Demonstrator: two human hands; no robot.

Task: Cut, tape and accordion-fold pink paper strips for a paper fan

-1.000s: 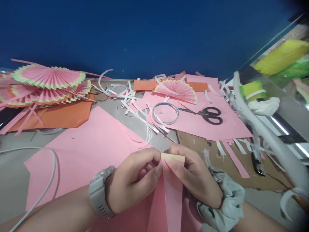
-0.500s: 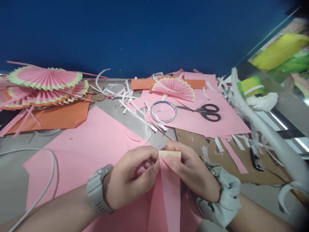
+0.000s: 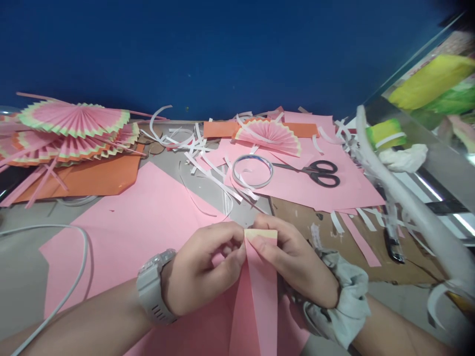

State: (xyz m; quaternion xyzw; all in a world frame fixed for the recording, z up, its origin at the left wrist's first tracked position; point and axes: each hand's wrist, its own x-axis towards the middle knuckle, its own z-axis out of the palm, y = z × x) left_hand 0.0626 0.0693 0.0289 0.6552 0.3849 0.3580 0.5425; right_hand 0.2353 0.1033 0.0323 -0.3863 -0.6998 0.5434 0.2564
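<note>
Both hands meet at the lower middle of the view over a folded pink paper (image 3: 265, 296) with a pale yellow strip along its top edge. My left hand (image 3: 210, 269) pinches the paper's left edge near the top between thumb and fingers. With the thumb pressed on the front and fingers behind, my right hand (image 3: 284, 252) grips the upper part. The paper hangs toward me in long narrow folds. Under the hands lies a large pink sheet (image 3: 122, 232).
Pleated paper fans (image 3: 76, 121) are stacked at left on orange paper (image 3: 92, 178). Another fan (image 3: 269, 136), a tape roll (image 3: 252, 171) and black scissors (image 3: 321, 173) rest on pink sheets. Beyond are white paper strips (image 3: 211, 173); a cutter (image 3: 393, 244) lies on brown cardboard (image 3: 304, 232).
The view has shifted very slightly. Both hands keep the same hold on the folded pink paper.
</note>
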